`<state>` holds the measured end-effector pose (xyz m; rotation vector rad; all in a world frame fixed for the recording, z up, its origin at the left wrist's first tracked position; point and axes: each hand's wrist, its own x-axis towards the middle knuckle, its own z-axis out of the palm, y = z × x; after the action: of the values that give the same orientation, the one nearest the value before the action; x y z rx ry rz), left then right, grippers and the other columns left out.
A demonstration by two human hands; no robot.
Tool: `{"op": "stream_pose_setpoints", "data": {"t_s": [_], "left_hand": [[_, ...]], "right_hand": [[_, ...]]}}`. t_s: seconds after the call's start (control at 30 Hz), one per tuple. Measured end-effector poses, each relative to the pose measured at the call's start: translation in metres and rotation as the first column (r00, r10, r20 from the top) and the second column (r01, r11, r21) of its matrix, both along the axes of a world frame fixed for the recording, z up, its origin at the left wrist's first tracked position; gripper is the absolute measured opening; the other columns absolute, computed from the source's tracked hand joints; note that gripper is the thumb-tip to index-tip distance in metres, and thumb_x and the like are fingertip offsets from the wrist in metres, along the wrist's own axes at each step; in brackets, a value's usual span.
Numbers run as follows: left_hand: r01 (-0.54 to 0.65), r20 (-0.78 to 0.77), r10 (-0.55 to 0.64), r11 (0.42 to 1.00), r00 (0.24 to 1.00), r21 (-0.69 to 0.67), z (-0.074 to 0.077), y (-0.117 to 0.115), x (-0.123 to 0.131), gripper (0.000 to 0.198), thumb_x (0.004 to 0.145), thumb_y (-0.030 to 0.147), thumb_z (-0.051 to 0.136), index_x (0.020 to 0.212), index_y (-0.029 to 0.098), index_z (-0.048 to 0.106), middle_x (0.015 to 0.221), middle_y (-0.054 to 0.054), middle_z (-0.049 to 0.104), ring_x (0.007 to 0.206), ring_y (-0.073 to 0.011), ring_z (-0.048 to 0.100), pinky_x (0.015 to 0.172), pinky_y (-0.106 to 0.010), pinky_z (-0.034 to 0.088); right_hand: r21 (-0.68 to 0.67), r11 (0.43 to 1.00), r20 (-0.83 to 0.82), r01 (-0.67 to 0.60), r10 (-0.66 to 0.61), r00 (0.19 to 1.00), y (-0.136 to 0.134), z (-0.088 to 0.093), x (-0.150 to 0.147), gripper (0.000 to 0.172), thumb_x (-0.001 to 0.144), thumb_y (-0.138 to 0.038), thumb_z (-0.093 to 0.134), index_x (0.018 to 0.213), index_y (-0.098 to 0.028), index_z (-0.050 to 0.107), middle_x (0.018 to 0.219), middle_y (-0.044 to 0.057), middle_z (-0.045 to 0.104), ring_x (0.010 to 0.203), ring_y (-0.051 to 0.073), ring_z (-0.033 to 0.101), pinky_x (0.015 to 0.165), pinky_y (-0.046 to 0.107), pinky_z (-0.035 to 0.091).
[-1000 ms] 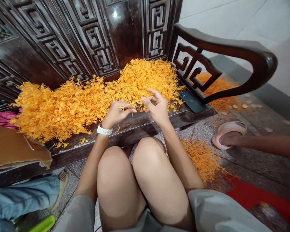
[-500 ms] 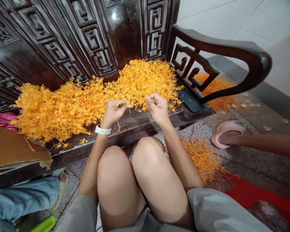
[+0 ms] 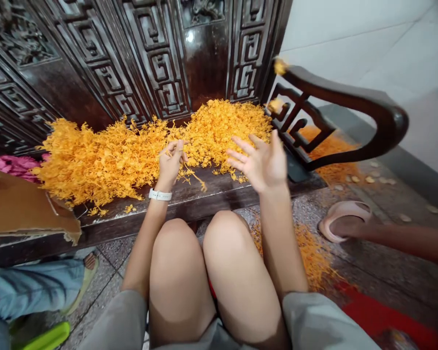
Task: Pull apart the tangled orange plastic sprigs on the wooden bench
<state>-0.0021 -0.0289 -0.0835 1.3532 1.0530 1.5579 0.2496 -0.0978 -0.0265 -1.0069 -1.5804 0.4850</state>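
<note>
My left hand (image 3: 171,163), with a white watch on the wrist, is closed on a thin yellow branched sprig (image 3: 195,179) that looks like an artificial flower stem. The sprig's end hangs over the bench's front edge. My right hand (image 3: 264,163) is raised with fingers spread and palm showing, blurred by motion and holding nothing. Two blurred yellow pieces are in mid-air beyond it, one a small blossom-like piece (image 3: 276,105) by the armrest and another piece (image 3: 281,66) above. Behind both hands lies a long heap of yellow sprigs and blossoms (image 3: 105,160) on the dark wooden bench (image 3: 226,197).
The carved armrest (image 3: 357,87) bounds the bench on the right, with a dark phone (image 3: 298,170) beside it. A cardboard box (image 3: 25,204) and pink flowers (image 3: 16,166) are at left. Orange stems (image 3: 316,253) litter the floor. Other people's legs (image 3: 40,284) show on both sides.
My right hand has opened and swung up and right, away from the left hand; two yellow pieces now fly near the armrest. The left hand has shifted slightly, still gripping the sprig. The view has tilted.
</note>
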Motion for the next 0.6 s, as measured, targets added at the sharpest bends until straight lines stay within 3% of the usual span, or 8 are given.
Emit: {"op": "stream_pose_setpoints", "data": {"t_s": [0.03,0.07,0.13,0.2,0.3,0.37,0.5,0.6], "left_hand": [[0.027,0.019,-0.027,0.999,0.999,-0.021,0.000,-0.001,0.001,0.050,0.088,0.072,0.073,0.099,0.023,0.077,0.061,0.000,0.062,0.056,-0.0126,0.052,0.057,-0.028,0.041],[0.056,0.040,-0.055,0.998,0.998,-0.041,0.000,-0.002,0.002,0.052,0.088,0.072,0.072,0.104,0.023,0.076,0.065,-0.001,0.064,0.059,-0.0131,0.055,0.060,-0.028,0.043],[0.113,0.095,-0.106,0.991,0.990,-0.067,0.002,-0.004,0.003,0.055,0.089,0.074,0.070,0.112,0.024,0.073,0.075,-0.003,0.069,0.067,-0.0145,0.060,0.066,-0.029,0.049],[0.151,0.171,-0.137,0.986,0.976,-0.068,0.006,-0.005,0.004,0.057,0.090,0.077,0.065,0.115,0.026,0.069,0.087,-0.006,0.072,0.077,-0.0163,0.066,0.073,-0.030,0.053],[0.167,0.256,-0.145,0.984,0.956,-0.065,0.015,-0.007,0.005,0.063,0.091,0.084,0.053,0.114,0.027,0.067,0.106,-0.011,0.074,0.094,-0.0202,0.071,0.081,-0.034,0.058],[0.183,0.277,-0.157,0.981,0.948,-0.071,0.020,-0.010,0.005,0.065,0.092,0.084,0.050,0.113,0.026,0.067,0.118,-0.014,0.074,0.104,-0.0230,0.072,0.085,-0.038,0.061],[0.294,0.374,-0.245,0.953,0.895,-0.080,0.018,-0.014,0.011,0.061,0.093,0.080,0.052,0.111,0.025,0.068,0.131,-0.016,0.072,0.115,-0.0254,0.072,0.094,-0.043,0.062],[0.388,0.484,-0.301,0.917,0.822,-0.088,0.011,-0.017,0.024,0.056,0.093,0.075,0.056,0.115,0.025,0.069,0.140,-0.016,0.069,0.125,-0.0280,0.070,0.103,-0.048,0.060]], "right_hand": [[-0.177,0.977,-0.272,-0.115,0.063,0.960,0.004,-0.005,-0.010,0.054,0.108,-0.066,0.041,0.121,-0.023,0.071,0.112,0.010,0.082,0.076,0.017,0.077,0.065,0.033,0.067],[-0.304,0.916,-0.475,-0.260,0.091,0.875,0.004,-0.010,-0.016,0.052,0.105,-0.067,0.048,0.126,-0.024,0.069,0.118,0.012,0.081,0.079,0.019,0.078,0.068,0.035,0.067],[-0.423,0.775,-0.637,-0.469,0.113,0.763,-0.001,-0.017,-0.021,0.052,0.099,-0.064,0.061,0.128,-0.022,0.069,0.118,0.014,0.079,0.079,0.019,0.076,0.069,0.033,0.065],[-0.465,0.752,-0.587,-0.468,0.134,0.798,-0.004,-0.024,-0.023,0.048,0.096,-0.058,0.070,0.125,-0.019,0.072,0.115,0.013,0.078,0.080,0.017,0.072,0.069,0.030,0.061],[-0.457,0.851,-0.407,-0.258,0.057,0.911,0.000,-0.035,-0.029,0.052,0.088,-0.052,0.082,0.129,-0.023,0.071,0.126,0.010,0.074,0.085,0.015,0.066,0.072,0.029,0.057],[-0.454,0.861,-0.334,-0.231,0.077,0.940,0.005,-0.044,-0.036,0.060,0.085,-0.050,0.085,0.136,-0.024,0.067,0.132,0.011,0.071,0.089,0.016,0.064,0.073,0.031,0.055],[-0.480,0.812,-0.299,-0.332,0.204,0.932,0.010,-0.062,-0.048,0.065,0.084,-0.049,0.085,0.139,-0.022,0.063,0.123,0.010,0.074,0.081,0.014,0.062,0.072,0.029,0.052],[-0.525,0.706,-0.318,-0.475,0.354,0.879,0.008,-0.070,-0.058,0.052,0.086,-0.051,0.082,0.123,-0.018,0.067,0.093,0.004,0.076,0.068,0.012,0.059,0.066,0.026,0.048]]}}
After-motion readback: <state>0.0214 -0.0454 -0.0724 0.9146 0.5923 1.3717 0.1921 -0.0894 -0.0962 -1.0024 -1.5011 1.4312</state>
